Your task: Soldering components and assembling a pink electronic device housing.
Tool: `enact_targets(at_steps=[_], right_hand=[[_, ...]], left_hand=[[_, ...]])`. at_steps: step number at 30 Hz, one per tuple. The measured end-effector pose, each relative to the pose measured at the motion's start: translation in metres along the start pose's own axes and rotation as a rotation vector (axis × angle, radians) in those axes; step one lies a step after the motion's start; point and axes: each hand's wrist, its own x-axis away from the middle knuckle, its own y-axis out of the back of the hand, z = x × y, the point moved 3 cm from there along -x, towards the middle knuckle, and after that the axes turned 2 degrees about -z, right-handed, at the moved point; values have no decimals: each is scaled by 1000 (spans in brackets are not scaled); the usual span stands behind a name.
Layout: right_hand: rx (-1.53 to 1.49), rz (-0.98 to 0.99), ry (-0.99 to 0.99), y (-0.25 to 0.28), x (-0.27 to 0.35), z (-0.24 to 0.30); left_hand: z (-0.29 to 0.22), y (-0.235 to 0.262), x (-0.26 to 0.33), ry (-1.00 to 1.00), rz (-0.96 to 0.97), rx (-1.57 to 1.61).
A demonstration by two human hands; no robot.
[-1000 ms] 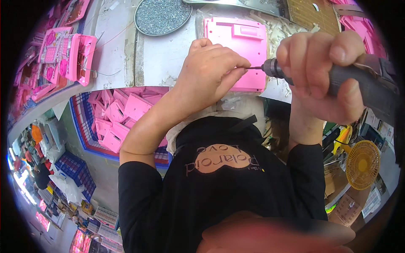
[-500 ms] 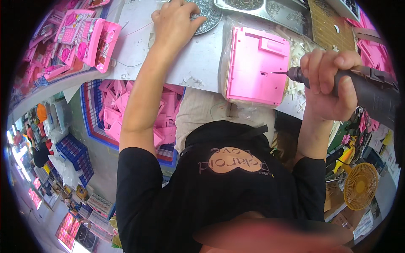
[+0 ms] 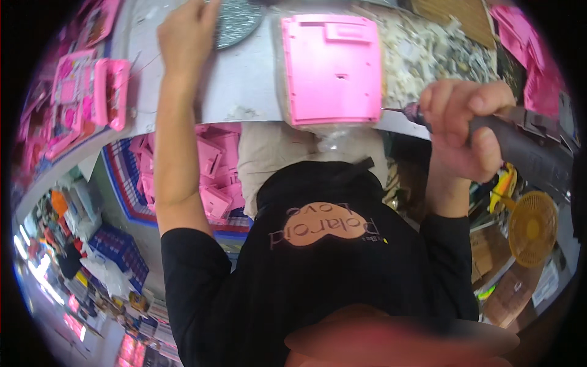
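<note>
The right hand (image 3: 468,125) is clamped around the dark body of an electric screwdriver (image 3: 520,150), all fingers wrapped tight, thumb on top. The tool's thin bit (image 3: 394,111) points toward the person's left, its tip just beside the right edge of a pink plastic panel (image 3: 333,67) without clearly touching it. The panel lies flat on the white counter (image 3: 244,79), back side up, directly left of the right hand and well to the right of the left hand. It rests partly on a clear plastic bag (image 3: 333,137) that overhangs the counter's near edge.

The left hand (image 3: 183,33) is stretched far forward over the counter, arm straight, its fingers at the rim of a round grey dish (image 3: 238,24) filled with small glittering pieces. Whether the fingers are pinched on anything cannot be told, since the tips run out of the top of the view.

Left of the left hand, 1 opened pink toy case (image 3: 92,95) lies among other pink parts. Beyond the right hand, pale scrap (image 3: 428,55) covers the counter. Below the counter edge, between the 2 arms, a bin of pink casings (image 3: 208,177) stands on the floor. A yellow fan (image 3: 532,226) sits under the right forearm.
</note>
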Motion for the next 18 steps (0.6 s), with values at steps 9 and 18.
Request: enact_targets(at_steps=[9, 18], right_hand=[[47, -115, -138, -11, 28, -2], [170, 106, 7, -17, 28, -16]], left_hand=[[-133, -4, 97, -710, 206, 398], [-129, -26, 113, -745, 191, 359]])
